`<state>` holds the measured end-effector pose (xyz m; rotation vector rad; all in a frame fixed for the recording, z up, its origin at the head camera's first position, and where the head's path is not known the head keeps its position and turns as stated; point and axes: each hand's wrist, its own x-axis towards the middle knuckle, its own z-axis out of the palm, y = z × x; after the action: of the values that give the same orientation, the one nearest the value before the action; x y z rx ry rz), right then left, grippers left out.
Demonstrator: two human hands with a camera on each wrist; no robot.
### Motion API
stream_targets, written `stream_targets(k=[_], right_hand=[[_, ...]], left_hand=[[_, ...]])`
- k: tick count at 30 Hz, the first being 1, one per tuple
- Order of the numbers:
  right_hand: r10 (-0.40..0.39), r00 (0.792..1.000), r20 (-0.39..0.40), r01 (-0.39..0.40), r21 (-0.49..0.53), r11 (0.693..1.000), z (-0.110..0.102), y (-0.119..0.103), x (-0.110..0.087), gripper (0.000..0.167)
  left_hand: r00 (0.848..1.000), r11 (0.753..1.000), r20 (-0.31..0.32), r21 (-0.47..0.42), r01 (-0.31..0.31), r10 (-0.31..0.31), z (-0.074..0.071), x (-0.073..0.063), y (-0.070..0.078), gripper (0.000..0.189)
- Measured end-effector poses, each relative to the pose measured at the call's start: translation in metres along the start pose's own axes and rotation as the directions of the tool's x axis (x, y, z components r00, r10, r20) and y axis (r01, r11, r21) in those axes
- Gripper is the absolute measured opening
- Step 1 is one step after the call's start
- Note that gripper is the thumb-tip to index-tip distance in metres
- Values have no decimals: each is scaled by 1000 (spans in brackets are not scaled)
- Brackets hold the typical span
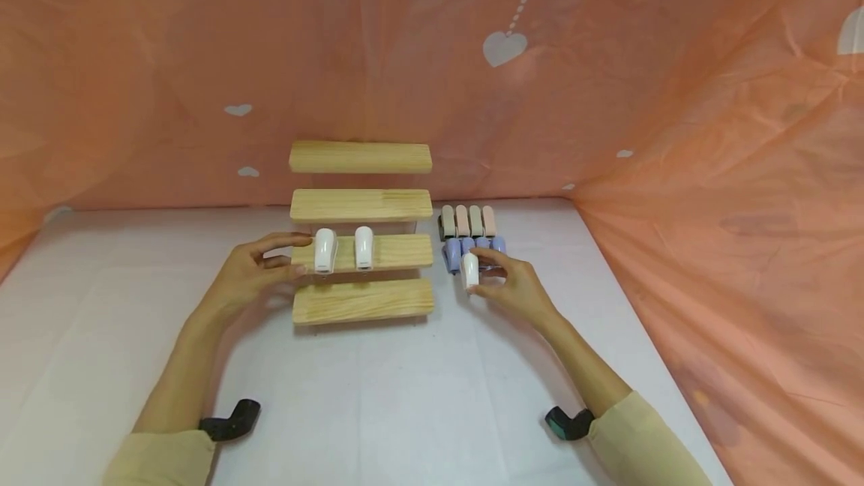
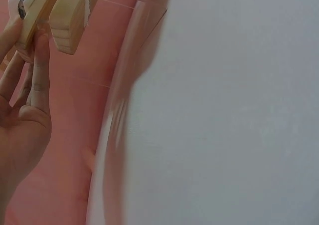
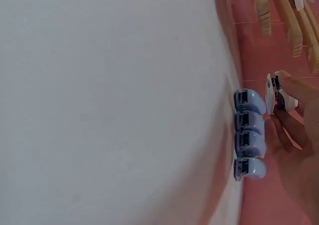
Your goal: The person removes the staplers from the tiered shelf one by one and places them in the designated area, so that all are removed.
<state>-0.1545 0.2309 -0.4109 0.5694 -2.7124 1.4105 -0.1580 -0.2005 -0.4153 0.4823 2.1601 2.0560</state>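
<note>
My right hand (image 1: 513,287) pinches a white mini stapler (image 1: 470,273) between thumb and fingers, in front of a row of blue mini staplers (image 1: 453,255). In the right wrist view, the dark inner mechanism of the held white stapler (image 3: 277,93) faces the camera, with several blue staplers (image 3: 249,144) beside it. On the left, my left hand (image 1: 246,276) grips the end of the second-lowest board of a stepped wooden rack (image 1: 398,252). Two white staplers (image 1: 364,248) stand side by side on that board. Fingers and thumb close round the board end (image 2: 31,35) in the left wrist view.
Behind the blue row stands another row of grey-green and pink staplers (image 1: 475,221). The rack's lowest board (image 1: 364,302) and two upper boards (image 1: 361,205) hold nothing. White cloth (image 1: 378,403) covers the table, and an orange curtain (image 1: 574,96) hangs behind and at right.
</note>
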Motion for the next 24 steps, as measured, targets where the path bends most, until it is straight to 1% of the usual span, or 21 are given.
stream_targets(k=[8, 12, 15, 20, 21, 24], right_hand=[[55, 998, 35, -57, 32, 998, 4, 10, -7, 61], [79, 996, 41, -80, 16, 997, 7, 14, -9, 61], [72, 996, 44, -73, 24, 997, 8, 12, -9, 60], [73, 996, 49, -73, 11, 997, 10, 14, -8, 59], [75, 996, 49, -75, 3, 997, 11, 20, -8, 60], [75, 996, 53, -75, -9, 997, 13, 22, -8, 60]], left_hand=[[1000, 1000, -12, 21, -3, 3, 2, -1, 1, 42], [1000, 1000, -6, 18, 16, -16, 2, -2, 1, 43], [1000, 999, -6, 18, 28, -28, 1, -2, 1, 44], [1000, 999, 0, 32, 16, -16, 0, -1, 0, 43], [1000, 999, -2, 42, 15, -15, 1, -1, 0, 42], [1000, 999, -3, 41, 19, -19, 0, -1, 0, 42]])
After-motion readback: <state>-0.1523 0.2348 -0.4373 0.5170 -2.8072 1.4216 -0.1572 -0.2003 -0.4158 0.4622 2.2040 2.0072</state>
